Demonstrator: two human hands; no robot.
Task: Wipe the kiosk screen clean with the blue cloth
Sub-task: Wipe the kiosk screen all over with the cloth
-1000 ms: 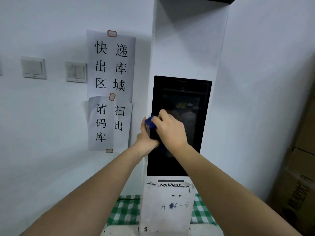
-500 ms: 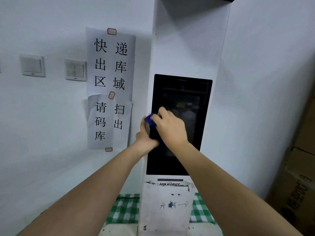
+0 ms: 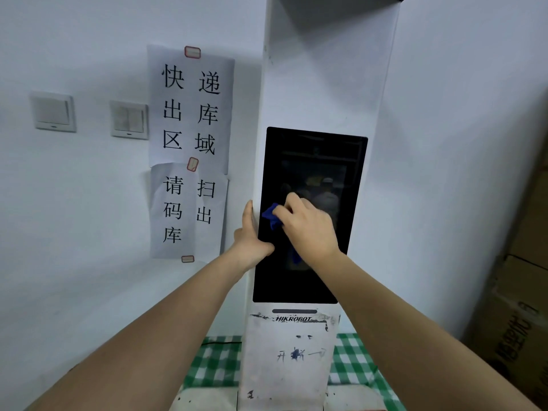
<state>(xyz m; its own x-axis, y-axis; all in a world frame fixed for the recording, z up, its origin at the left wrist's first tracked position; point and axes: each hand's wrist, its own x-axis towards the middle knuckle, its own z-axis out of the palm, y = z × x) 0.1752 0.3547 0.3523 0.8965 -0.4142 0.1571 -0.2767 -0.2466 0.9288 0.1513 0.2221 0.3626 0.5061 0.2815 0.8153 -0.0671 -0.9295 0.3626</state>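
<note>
A tall white kiosk (image 3: 326,69) stands against the wall with a dark upright screen (image 3: 314,161) in its front. My right hand (image 3: 308,229) holds a bunched blue cloth (image 3: 270,216) against the left middle of the screen; most of the cloth is hidden under the hand. My left hand (image 3: 249,238) grips the kiosk's left edge beside the screen, thumb pointing up along the side and the other fingers hidden behind the column.
Paper signs (image 3: 189,149) with Chinese characters and two wall switches (image 3: 129,120) hang on the wall to the left. A green checked cloth (image 3: 213,369) lies at the kiosk's base. Cardboard boxes (image 3: 516,307) are stacked at the right.
My right hand with the blue cloth has slid a little to the right on the screen, off the left edge. My left hand stays on the kiosk's side.
</note>
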